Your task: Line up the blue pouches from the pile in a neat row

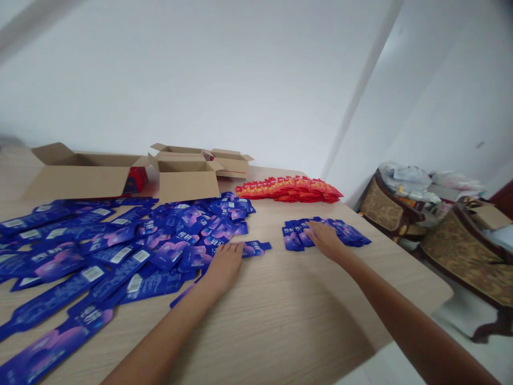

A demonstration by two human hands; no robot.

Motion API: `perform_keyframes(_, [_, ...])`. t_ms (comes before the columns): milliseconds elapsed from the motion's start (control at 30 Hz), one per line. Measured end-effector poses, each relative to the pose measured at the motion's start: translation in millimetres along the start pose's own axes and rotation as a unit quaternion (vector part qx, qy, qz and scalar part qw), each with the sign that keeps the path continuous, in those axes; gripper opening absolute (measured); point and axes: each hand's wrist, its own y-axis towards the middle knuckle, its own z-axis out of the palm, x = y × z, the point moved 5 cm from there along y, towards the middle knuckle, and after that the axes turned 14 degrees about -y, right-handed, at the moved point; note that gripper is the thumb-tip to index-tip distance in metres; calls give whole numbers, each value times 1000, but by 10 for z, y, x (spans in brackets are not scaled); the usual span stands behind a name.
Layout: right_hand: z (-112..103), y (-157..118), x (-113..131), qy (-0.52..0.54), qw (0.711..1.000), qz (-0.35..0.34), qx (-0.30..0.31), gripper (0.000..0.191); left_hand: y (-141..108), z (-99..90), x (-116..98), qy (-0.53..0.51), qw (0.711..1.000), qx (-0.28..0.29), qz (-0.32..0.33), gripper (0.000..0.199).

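Lying beneath the right fingers [315, 231] — overlapping blue packets [347, 232], fanned out.

Shows a packet heap [120, 254] at frame left on the tabletop [248, 315], cartons [188, 185] behind it, a packet row [348, 232] right of centre, another packet pile [288, 190] behind that, chairs [468, 254] at far right.

Pale table [248, 326] | blue sachets [166, 252] | red sachets [292, 190] | open cardboard boxes [188, 184]
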Motion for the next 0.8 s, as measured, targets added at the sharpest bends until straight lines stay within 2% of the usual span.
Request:
perform_keyframes(100, [-209,12,493,159,986,-39,-37,42,18,-52,-38,-29,999,-21,5,41])
perform_keyframes(167, [-279,10,772,266,963,-10,-52,41,38,-136,-8,-123,989,-74,-17,32])
perform_keyframes(200, [-281,8,886,322,945,21,-57,42,45,-171,22,-194,975,-102,-39,27])
perform_keyframes(267, [-220,-8,1090,444,890,89,-51,45,55,-178,72,-360,919,-128,-98,19])
perform_keyframes(333, [-109,-38,1322,567,814,124,-12,49,54,-121,41,-507,841,-118,-145,18])
perform_keyframes(400, [-35,-91,1594,673,730,106,58,52,34,-53,-66,-611,767,-100,-169,19])
perform_keyframes(467, [-64,-172,1825,746,654,64,110,54,-3,13,-206,-687,702,-75,-175,22])
perform_keyframes(533, [-164,-255,1950,787,602,41,127,51,-46,89,-350,-749,639,-26,-173,27])
perform_keyframes(600, [-264,-310,1976,805,579,43,125,45,-91,165,-454,-780,600,29,-175,33])
perform_keyframes(667, [-300,-326,1944,812,567,63,122,37,-119,243,-499,-775,597,85,-189,38])
perform_keyframes(733, [-252,-306,1868,821,553,98,108,30,-109,295,-468,-736,636,105,-207,42])
perform_keyframes(800, [-146,-269,1756,824,544,141,72,27,-58,305,-382,-689,686,77,-222,43])
